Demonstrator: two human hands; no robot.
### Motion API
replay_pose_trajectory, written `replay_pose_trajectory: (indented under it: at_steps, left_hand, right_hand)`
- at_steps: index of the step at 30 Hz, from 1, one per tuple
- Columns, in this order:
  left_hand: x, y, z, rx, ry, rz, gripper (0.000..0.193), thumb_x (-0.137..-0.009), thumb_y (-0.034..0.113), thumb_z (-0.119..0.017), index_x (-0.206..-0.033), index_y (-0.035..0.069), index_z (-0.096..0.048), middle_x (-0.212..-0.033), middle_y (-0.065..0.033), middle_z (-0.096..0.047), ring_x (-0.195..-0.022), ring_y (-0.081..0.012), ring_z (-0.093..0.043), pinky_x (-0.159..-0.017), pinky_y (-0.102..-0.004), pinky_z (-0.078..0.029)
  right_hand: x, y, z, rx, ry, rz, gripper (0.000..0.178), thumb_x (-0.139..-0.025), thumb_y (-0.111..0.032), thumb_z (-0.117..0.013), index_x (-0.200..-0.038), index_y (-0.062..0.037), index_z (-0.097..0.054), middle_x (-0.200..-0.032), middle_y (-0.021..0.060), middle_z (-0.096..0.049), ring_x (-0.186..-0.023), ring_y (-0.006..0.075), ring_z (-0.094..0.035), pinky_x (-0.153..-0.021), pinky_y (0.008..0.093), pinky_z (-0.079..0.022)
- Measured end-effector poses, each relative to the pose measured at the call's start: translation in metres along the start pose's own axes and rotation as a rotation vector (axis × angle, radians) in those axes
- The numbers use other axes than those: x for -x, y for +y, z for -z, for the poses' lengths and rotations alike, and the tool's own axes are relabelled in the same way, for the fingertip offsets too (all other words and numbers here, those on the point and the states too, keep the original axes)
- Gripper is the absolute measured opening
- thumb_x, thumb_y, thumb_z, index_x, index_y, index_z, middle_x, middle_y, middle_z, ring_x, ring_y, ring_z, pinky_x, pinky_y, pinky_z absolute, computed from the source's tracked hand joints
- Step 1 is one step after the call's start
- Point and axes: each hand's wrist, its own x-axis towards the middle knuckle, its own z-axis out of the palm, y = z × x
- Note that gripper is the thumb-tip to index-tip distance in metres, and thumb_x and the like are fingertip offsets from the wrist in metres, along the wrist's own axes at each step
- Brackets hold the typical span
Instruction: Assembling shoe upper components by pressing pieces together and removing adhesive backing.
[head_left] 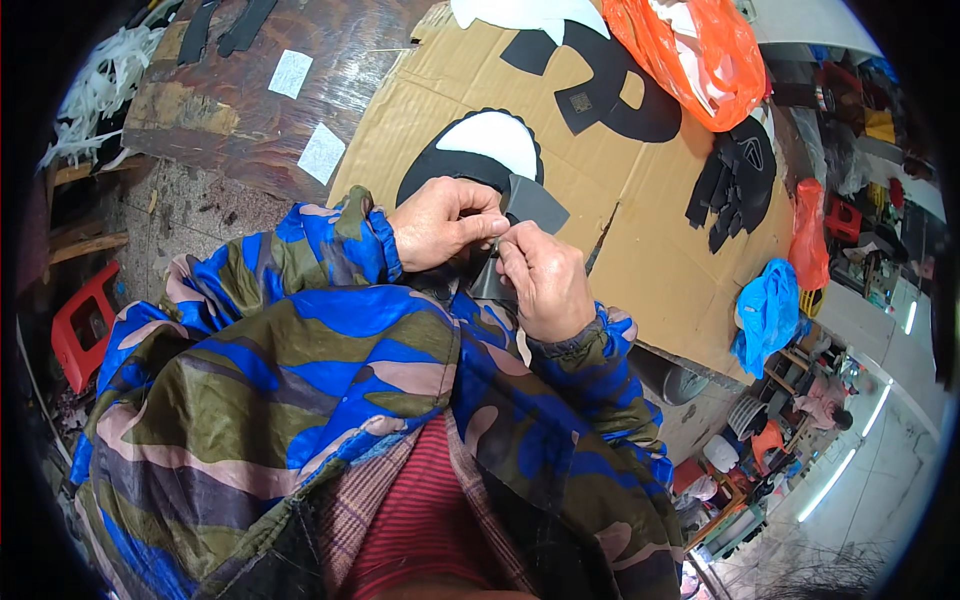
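My left hand [447, 222] and my right hand [546, 280] meet close to my body, over the table's near edge. Fingers and thumbs of both are pinched together on a thin black-and-grey shoe upper piece [538, 204]. One grey flap stands out beyond my fingertips and another part hangs below them; the exact spot being gripped is hidden. Just past my left hand lies a black piece with a scalloped edge and a white oval lining [492, 143], flat on the cardboard [640, 235].
Black cut shoe pieces [640, 105], a white piece [530, 15] and an orange plastic bag [700, 60] lie at the far side. Black stacked pieces [740, 175] and a blue bag [768, 315] are on the right. Two whitish squares [321, 153] rest on the wooden board at left.
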Motion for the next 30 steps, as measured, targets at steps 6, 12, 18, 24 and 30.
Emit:
replay_pose_trajectory:
  at_steps: [6,12,18,24,30]
  left_hand:
    - [0.000,0.002,-0.003,-0.048,0.087,-0.085,0.026,-0.100,0.018,-0.062,-0.079,0.003,-0.062,-0.066,0.0005,-0.056,-0.059,-0.0064,-0.050,-0.052,-0.0268,-0.042]
    - [0.004,0.006,0.001,-0.069,0.117,-0.081,0.026,-0.098,0.020,-0.065,-0.080,0.002,-0.063,-0.067,-0.0006,-0.057,-0.061,-0.0069,-0.051,-0.054,-0.0274,-0.042]
    - [0.007,-0.006,-0.003,-0.197,0.140,-0.255,0.014,-0.091,0.015,-0.069,-0.088,0.002,-0.065,-0.076,-0.0029,-0.062,-0.072,-0.0081,-0.057,-0.065,-0.0267,-0.048]
    - [0.003,-0.006,-0.004,-0.067,0.111,-0.181,0.005,-0.088,0.006,-0.067,-0.089,0.004,-0.064,-0.081,0.0023,-0.062,-0.076,-0.0040,-0.055,-0.067,-0.0225,-0.046]
    - [0.009,0.001,0.010,0.349,0.181,-0.117,0.004,-0.091,0.005,-0.066,-0.092,0.004,-0.063,-0.078,-0.0032,-0.066,-0.068,-0.0113,-0.066,-0.063,-0.0254,-0.053]
  right_hand:
    - [-0.002,-0.010,0.000,-0.076,0.021,-0.051,0.011,-0.094,-0.007,-0.058,-0.089,0.0014,-0.056,-0.078,0.0243,-0.060,-0.075,0.0463,-0.060,-0.065,0.0492,-0.047]
    - [-0.006,-0.014,-0.004,-0.036,0.039,-0.020,0.010,-0.094,-0.007,-0.057,-0.089,0.0016,-0.055,-0.080,0.0252,-0.060,-0.078,0.0469,-0.059,-0.066,0.0492,-0.047]
    - [-0.001,-0.001,-0.013,-0.017,0.097,0.020,0.009,-0.092,-0.008,-0.055,-0.088,0.0008,-0.053,-0.077,0.0230,-0.056,-0.072,0.0445,-0.057,-0.064,0.0478,-0.045]
    - [-0.002,0.012,-0.021,-0.196,0.148,-0.073,0.013,-0.094,-0.011,-0.054,-0.086,-0.0006,-0.054,-0.066,0.0116,-0.052,-0.057,0.0241,-0.053,-0.054,0.0367,-0.041]
    - [-0.014,0.015,-0.027,-0.726,0.235,-0.204,0.018,-0.100,-0.016,-0.051,-0.088,-0.0024,-0.055,-0.063,-0.0006,-0.050,-0.052,0.0073,-0.046,-0.049,0.0237,-0.038]
